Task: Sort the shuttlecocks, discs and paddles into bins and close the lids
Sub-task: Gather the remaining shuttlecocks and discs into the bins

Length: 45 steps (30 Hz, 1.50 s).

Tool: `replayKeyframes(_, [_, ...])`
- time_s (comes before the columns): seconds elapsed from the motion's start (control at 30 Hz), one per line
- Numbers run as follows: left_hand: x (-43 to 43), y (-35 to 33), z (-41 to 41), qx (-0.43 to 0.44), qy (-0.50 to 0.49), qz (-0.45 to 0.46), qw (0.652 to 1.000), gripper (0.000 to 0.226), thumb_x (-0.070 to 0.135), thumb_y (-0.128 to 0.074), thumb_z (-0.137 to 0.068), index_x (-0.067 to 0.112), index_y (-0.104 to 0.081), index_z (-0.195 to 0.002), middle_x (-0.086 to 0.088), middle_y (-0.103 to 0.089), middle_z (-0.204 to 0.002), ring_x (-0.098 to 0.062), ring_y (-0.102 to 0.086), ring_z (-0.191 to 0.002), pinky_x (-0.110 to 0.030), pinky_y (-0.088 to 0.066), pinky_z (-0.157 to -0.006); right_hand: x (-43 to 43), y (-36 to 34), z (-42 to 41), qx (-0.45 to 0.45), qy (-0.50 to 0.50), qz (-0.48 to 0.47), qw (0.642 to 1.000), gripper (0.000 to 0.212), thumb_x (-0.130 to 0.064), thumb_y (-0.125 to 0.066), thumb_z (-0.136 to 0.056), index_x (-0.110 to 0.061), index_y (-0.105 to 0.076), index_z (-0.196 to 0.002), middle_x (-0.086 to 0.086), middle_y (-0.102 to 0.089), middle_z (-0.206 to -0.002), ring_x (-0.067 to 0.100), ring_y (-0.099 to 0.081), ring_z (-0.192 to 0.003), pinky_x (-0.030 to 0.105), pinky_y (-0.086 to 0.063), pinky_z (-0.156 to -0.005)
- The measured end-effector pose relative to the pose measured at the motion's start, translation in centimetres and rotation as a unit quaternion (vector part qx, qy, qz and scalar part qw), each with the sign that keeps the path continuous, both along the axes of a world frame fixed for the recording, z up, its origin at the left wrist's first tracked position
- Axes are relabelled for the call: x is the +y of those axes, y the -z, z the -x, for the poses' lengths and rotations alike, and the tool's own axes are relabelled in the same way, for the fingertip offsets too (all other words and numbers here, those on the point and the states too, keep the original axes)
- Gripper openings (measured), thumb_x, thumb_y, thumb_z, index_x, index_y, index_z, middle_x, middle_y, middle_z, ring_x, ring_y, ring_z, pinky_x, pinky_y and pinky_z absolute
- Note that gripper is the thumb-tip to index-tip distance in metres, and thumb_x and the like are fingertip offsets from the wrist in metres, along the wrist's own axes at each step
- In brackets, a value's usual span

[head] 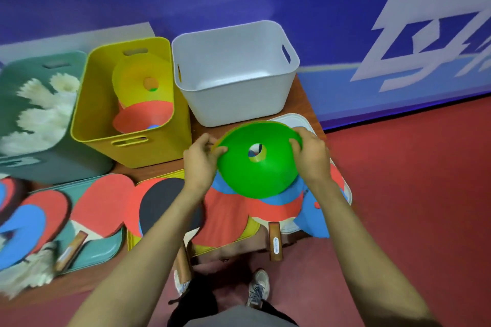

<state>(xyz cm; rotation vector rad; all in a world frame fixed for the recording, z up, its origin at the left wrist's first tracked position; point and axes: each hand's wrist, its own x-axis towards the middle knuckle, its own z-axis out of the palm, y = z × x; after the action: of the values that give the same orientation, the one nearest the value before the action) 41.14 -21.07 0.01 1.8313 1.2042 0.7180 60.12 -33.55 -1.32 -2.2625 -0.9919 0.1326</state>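
Both hands hold a green disc [255,172] with a centre hole, lifted above the table's right part. My left hand [200,160] pinches its left rim and my right hand [312,155] grips its right rim. Under it lie blue and red discs [276,203]. The yellow bin [127,103] holds yellow and red discs. White shuttlecocks [45,111] fill the green bin [32,114] on the left. The white bin [233,71] stands with nothing in it. Paddles [162,204] lie on the lids in front.
A teal lid [101,249] and a yellow lid [132,240] lie at the table's front under paddles; a white lid [299,121] lies behind the green disc. More shuttlecocks [29,271] sit at the front left. A blue wall stands behind; red floor lies to the right.
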Motion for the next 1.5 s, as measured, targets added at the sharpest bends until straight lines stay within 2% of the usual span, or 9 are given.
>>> replayKeyframes(0.17, [3.4,-3.6,5.5,-0.071,-0.087,-0.054,0.992,0.039,0.02,-0.079,-0.072,0.023,-0.041,-0.063,0.01,-0.043,-0.058,0.0,-0.041,-0.051,-0.018,-0.033,-0.053,5.6,-2.6,4.0,-0.018,-0.055,-0.057,0.997,0.021,-0.019,-0.055,-0.092,-0.013,-0.063,-0.11,0.014,-0.069,-0.1,0.039,-0.062,-0.091,0.043,-0.048,-0.075])
replayKeyframes(0.3, [7.4,-5.5,10.3,-0.116,-0.141,-0.066,0.981,0.021,0.023,-0.066,-0.086,0.019,-0.051,-0.072,0.009,-0.047,-0.057,0.0,-0.041,-0.052,-0.042,-0.052,-0.057,10.8,-4.8,7.3,-0.013,-0.095,-0.106,0.99,0.019,-0.019,-0.055,-0.092,-0.016,-0.066,-0.108,0.015,-0.071,-0.092,0.037,-0.065,-0.082,0.043,-0.051,-0.07])
replayKeyframes(0.4, [11.5,-6.3,13.7,-0.083,-0.175,-0.072,0.978,0.007,0.024,-0.059,-0.09,0.018,-0.057,-0.091,0.005,-0.058,-0.074,-0.015,-0.056,-0.071,-0.049,-0.053,-0.069,14.9,-6.6,9.5,-0.001,-0.089,-0.155,0.984,0.016,-0.017,-0.055,-0.093,-0.013,-0.067,-0.103,0.014,-0.071,-0.087,0.035,-0.065,-0.079,0.043,-0.051,-0.069])
replayKeyframes(0.53, [17.3,-8.0,17.2,0.035,-0.163,-0.089,0.982,0.027,0.008,-0.049,-0.093,0.003,-0.056,-0.118,-0.02,-0.062,-0.112,-0.035,-0.057,-0.1,-0.036,-0.042,-0.077,20.6,-9.5,11.8,0.034,-0.076,-0.202,0.976,0.018,-0.013,-0.051,-0.094,-0.009,-0.065,-0.106,0.014,-0.07,-0.086,0.03,-0.063,-0.079,0.041,-0.05,-0.069])
replayKeyframes(0.7, [23.0,-8.1,16.4,0.189,-0.017,-0.015,0.982,0.025,0.001,-0.047,-0.088,-0.004,-0.051,-0.113,-0.028,-0.061,-0.105,-0.04,-0.061,-0.09,-0.044,-0.051,-0.077,28.7,-11.5,12.7,-0.011,-0.054,-0.118,0.991,0.026,-0.009,-0.041,-0.095,-0.009,-0.06,-0.112,0.023,-0.066,-0.093,0.041,-0.058,-0.086,0.042,-0.046,-0.071])
replayKeyframes(0.83, [25.3,-5.8,14.3,0.29,0.078,0.026,0.953,0.059,-0.003,-0.051,-0.087,-0.002,-0.023,-0.139,-0.025,-0.058,-0.115,-0.038,-0.058,-0.103,-0.039,-0.046,-0.076,33.6,-11.3,12.9,-0.07,-0.064,-0.034,0.995,0.027,-0.006,-0.036,-0.095,-0.005,-0.054,-0.114,0.023,-0.062,-0.104,0.043,-0.056,-0.094,0.043,-0.044,-0.075])
replayKeyframes(0.97, [25.8,-4.1,12.9,0.353,0.137,0.017,0.925,0.036,-0.005,-0.04,-0.091,-0.005,-0.042,-0.127,-0.024,-0.048,-0.127,-0.038,-0.053,-0.114,-0.04,-0.044,-0.091,37.3,-8.6,12.5,-0.121,-0.1,0.087,0.984,0.029,-0.001,-0.033,-0.093,-0.003,-0.05,-0.117,0.024,-0.06,-0.112,0.044,-0.056,-0.101,0.045,-0.044,-0.081])
replayKeyframes(1.13, [25.6,-2.3,12.5,0.388,0.174,0.017,0.905,0.037,-0.004,-0.036,-0.091,-0.005,-0.045,-0.127,-0.027,-0.034,-0.136,-0.04,-0.052,-0.114,-0.04,-0.041,-0.098,39.3,-5.0,12.7,-0.148,-0.143,0.191,0.96,0.028,0.001,-0.034,-0.095,-0.001,-0.042,-0.122,0.024,-0.06,-0.113,0.042,-0.058,-0.103,0.044,-0.046,-0.079])
replayKeyframes(1.5, [24.4,-2.3,11.4,0.457,0.182,-0.014,0.871,0.035,0.0,-0.043,-0.089,-0.003,-0.051,-0.123,-0.023,-0.037,-0.133,-0.038,-0.038,-0.122,-0.041,-0.038,-0.101,38.6,-4.8,12.9,-0.145,-0.213,0.173,0.951,0.052,0.004,-0.048,-0.087,-0.006,-0.034,-0.137,0.019,-0.047,-0.132,0.036,-0.046,-0.12,0.042,-0.044,-0.094])
